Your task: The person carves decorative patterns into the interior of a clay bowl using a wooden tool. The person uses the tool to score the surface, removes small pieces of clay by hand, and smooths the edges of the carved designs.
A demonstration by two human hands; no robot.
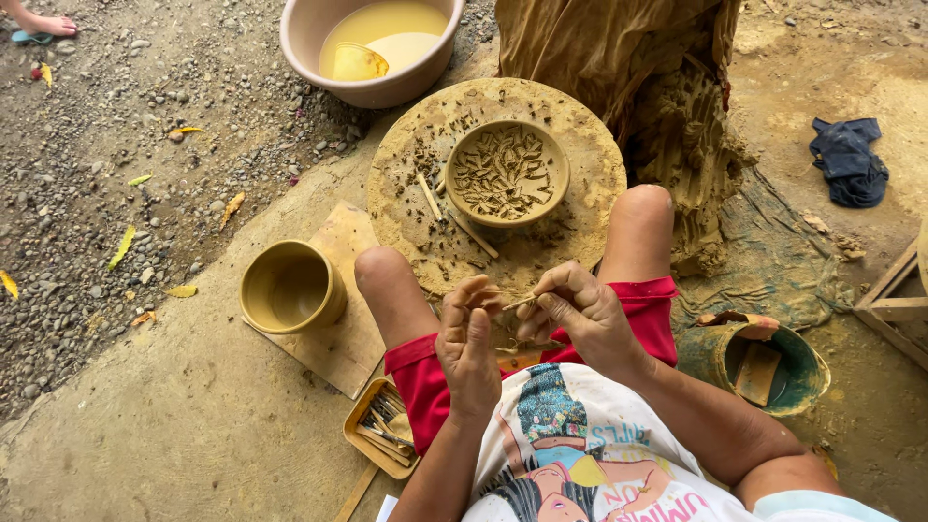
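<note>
My left hand [468, 340] and my right hand [578, 309] meet above my lap, between my knees. Both pinch a thin wooden stick [514, 303] held level between the fingertips. Just beyond them lies a round clay-caked wheel [580, 145]. On it stands a shallow clay bowl [464, 193] full of clay shavings, with two loose sticks [428, 195] beside it.
An unfired clay pot [290, 287] lies on a wooden board [343, 343] at my left. A small tray of tools [379, 437] sits by my thigh. A pink basin of muddy water [377, 43] is beyond the wheel; a green bucket [773, 372] stands at my right.
</note>
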